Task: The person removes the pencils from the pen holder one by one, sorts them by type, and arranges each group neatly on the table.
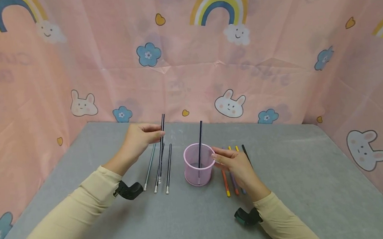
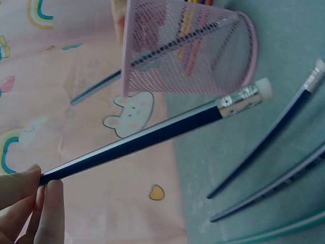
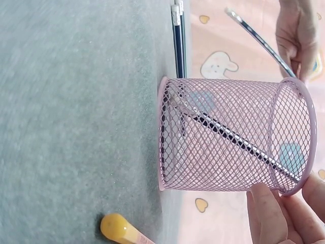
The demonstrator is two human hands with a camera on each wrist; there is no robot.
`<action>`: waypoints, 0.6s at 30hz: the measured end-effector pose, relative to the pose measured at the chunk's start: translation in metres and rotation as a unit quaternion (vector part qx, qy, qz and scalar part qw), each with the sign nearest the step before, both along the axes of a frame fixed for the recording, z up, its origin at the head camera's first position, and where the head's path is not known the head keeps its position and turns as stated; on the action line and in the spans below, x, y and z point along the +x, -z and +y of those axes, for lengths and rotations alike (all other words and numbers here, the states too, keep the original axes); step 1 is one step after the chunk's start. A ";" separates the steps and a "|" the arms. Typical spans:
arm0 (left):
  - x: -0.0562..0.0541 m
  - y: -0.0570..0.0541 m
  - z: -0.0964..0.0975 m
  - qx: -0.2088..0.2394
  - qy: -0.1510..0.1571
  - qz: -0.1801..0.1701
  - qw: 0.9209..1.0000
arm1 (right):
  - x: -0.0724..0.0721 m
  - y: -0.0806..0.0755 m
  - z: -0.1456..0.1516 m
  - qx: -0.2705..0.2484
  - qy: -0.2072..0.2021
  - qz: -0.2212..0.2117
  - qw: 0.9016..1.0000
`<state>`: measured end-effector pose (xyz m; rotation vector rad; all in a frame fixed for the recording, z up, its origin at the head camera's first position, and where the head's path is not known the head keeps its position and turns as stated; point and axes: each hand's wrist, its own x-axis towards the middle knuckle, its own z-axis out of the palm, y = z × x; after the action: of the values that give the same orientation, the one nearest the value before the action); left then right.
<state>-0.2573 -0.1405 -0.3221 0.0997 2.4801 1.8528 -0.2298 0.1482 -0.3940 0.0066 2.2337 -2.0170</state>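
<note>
My left hand (image 1: 139, 138) pinches a dark striped pencil (image 2: 137, 141) near its upper end. The pencil hangs almost upright, white eraser down, to the left of a pink mesh pencil cup (image 1: 190, 175). At the cup's right side, my right hand (image 1: 239, 166) grips the rim between thumb and fingers. One dark pencil (image 1: 199, 137) leans inside the cup, its eraser end at the bottom. Left of the cup lie another dark pencil (image 1: 169, 169), a second dark one (image 1: 156, 181) partly behind the held pencil, and a teal pencil (image 1: 150, 165).
Several coloured pens, among them an orange one (image 1: 225, 182) with a yellow end, lie right of the cup, partly hidden by my right hand. The grey tabletop (image 1: 299, 186) meets a pink printed curtain (image 1: 182, 83) at the back and sides.
</note>
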 end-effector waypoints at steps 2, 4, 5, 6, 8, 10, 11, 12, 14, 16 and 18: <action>-0.002 0.003 -0.004 -0.014 -0.005 -0.013 1.000 | 0.000 0.000 0.000 0.000 -0.002 0.000 1.000; -0.003 0.005 -0.007 -0.025 -0.011 -0.026 0.999 | 0.000 0.000 0.000 0.000 -0.001 0.000 1.000; -0.004 0.007 -0.009 -0.032 -0.014 -0.032 0.999 | 0.000 0.000 0.000 -0.001 -0.001 0.000 1.000; -0.004 0.008 -0.010 -0.039 -0.016 -0.036 0.998 | 0.000 0.000 0.000 -0.001 -0.001 0.000 1.000; -0.005 0.010 -0.014 -0.049 -0.018 -0.039 0.998 | 0.000 0.000 0.000 -0.001 -0.001 -0.001 1.000; -0.006 0.011 -0.016 -0.056 -0.018 -0.039 0.998 | 0.000 0.000 0.000 -0.002 -0.001 -0.001 1.000; -0.007 0.012 -0.018 -0.058 -0.018 -0.040 0.997 | 0.001 0.000 0.000 -0.002 -0.001 0.000 1.000; -0.008 0.013 -0.019 -0.059 -0.017 -0.040 0.997 | 0.001 0.000 0.000 -0.003 -0.001 0.001 1.000; -0.009 0.014 -0.022 -0.064 -0.014 -0.042 0.997 | 0.001 0.000 0.000 -0.003 -0.001 0.001 1.000; -0.011 0.015 -0.025 -0.073 -0.012 -0.048 0.996 | 0.001 0.000 0.000 -0.004 -0.001 0.000 1.000; -0.013 0.016 -0.027 -0.087 -0.011 -0.052 0.995 | 0.001 0.000 0.000 -0.004 -0.002 -0.001 1.000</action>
<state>-0.2701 -0.1678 -0.3381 -0.0296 2.5646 1.5958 -0.2290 0.1482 -0.3937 0.0043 2.2229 -2.0233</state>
